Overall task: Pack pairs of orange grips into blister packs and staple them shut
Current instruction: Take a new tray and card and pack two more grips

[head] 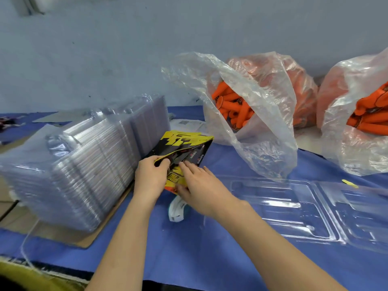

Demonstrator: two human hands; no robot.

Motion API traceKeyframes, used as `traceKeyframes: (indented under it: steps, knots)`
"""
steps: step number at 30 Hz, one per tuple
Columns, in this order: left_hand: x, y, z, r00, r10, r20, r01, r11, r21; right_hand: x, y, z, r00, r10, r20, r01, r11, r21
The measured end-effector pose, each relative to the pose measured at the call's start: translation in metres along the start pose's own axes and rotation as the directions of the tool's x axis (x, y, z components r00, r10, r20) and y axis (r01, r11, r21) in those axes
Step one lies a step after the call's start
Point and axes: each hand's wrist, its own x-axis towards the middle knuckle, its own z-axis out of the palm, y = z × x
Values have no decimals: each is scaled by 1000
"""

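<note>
Yellow-and-black printed card inserts (184, 143): likely thin, light, slick and easily bent; best peeled by an edge. Left hand (150, 177) pinches the top card's near edge. Right hand (199, 185), fingers flat, presses the stack. Clear open plastic blister pack (294, 206), probably flimsy, lies on blue cloth (210, 259) right of the hands. Orange cylindrical grips (233, 108) sit in a crinkled clear plastic bag (262, 143) behind, well apart from both hands

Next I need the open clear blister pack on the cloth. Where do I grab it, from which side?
Probably pinch the flat near rim of the blister pack, coming from the near side with the right hand. It lies opened flat, so only the rim offers a pinch, and the open bag crowds its far edge.
</note>
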Motion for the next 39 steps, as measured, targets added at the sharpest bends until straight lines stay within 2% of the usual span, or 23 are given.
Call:
traceKeyframes:
  steps: [4,7,12,16,22,24,26,28,29,30,31,33,35,36,37,39]
  knots:
    - [3,-4,-5,995,67,-77,-62,996,66,3,3,7,996,-15,87,15,1000,6]
    - [3,-5,-7,984,118,-131,-106,989,100,4,4,8,995,-31,93,33,999,-21]
    - [3,4,-16,941,128,-315,-138,990,-9,4,3,7,994,-83,70,85,996,-26]
    - [6,16,-34,854,64,-516,-164,975,-150,5,3,5,995,-66,68,66,998,15]
    - [-4,50,-59,652,96,-752,-383,898,-217,7,3,1,997,-40,73,36,998,56]
    - [-10,62,-63,617,131,-776,-454,865,-215,8,1,0,995,-31,92,25,997,67]
    - [-15,73,-63,620,196,-759,-519,829,-210,9,-3,-4,993,-29,118,15,993,115]
    - [-22,80,-61,649,276,-708,-565,799,-207,10,-6,-13,998,-16,54,0,960,279]
    - [-24,83,-61,671,310,-674,-573,793,-206,9,-5,-21,1000,15,-14,-8,903,429]
    - [-26,85,-60,697,336,-633,-574,790,-213,8,-2,-30,996,62,-66,-10,798,603]
    - [-27,88,-60,733,356,-580,-569,788,-234,6,0,-40,989,112,-95,-2,654,756]
    - [-31,91,-58,822,383,-422,-532,781,-327,3,6,-60,973,222,-68,-11,336,942]
    - [-37,94,-51,893,397,-212,-449,755,-478,0,14,-74,958,284,50,-38,-45,998]
    - [-39,95,-48,904,408,-130,-413,751,-515,-4,17,-80,957,282,63,-12,-180,984]
    - [-42,96,-43,903,422,-84,-406,768,-496,-10,23,-86,958,284,38,36,-251,967]
    - [-43,95,-36,893,441,-85,-435,804,-404,-26,37,-95,930,367,-33,162,-327,931]
